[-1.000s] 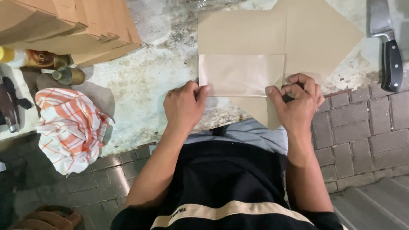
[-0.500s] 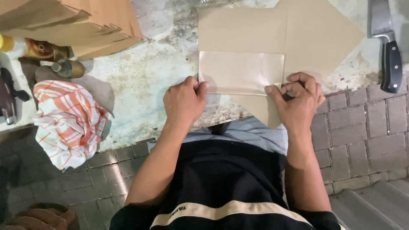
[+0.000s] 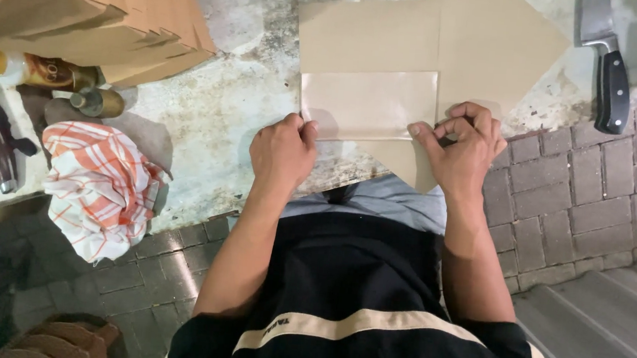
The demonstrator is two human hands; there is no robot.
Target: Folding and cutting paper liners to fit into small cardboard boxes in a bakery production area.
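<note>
Left hand: the left hand (image 3: 284, 151) was curled into a loose fist at the lower left corner of the folded flap (image 3: 369, 103), fingers narrow and tucked, pinching the flap's edge between thumb and fingertips.
Right hand: the right hand (image 3: 461, 147) was bent at the knuckles at the flap's lower right corner, thumb and forefinger drawn together on the paper edge; the other fingers arched above it.
Paper: a sheet of brown paper (image 3: 492, 41) lay flat on the worn counter (image 3: 218, 93), turned so its corners pointed outward like a diamond, directly ahead of the person's body.
Flap: the paler, glossier rectangle sat in the middle of the brown paper, its lower edge held between the two hands, its upper edge lying against the sheet.
Knife: a cleaver (image 3: 605, 62) with a black handle lay on the counter to the right, well apart from the right hand, blade pointing away from the person.
Boxes: a stack of flattened cardboard boxes (image 3: 80, 5) filled the upper left, apart from the paper.
Bottles: a yellow-capped bottle (image 3: 6, 66) and a smaller dark one (image 3: 98, 102) lay just under the boxes.
Cloth: an orange and white checked cloth (image 3: 99, 187) hung bunched at the counter's left edge, near the left forearm.
Ledge: grey brick paving (image 3: 587, 179) ran beside the right arm.
</note>
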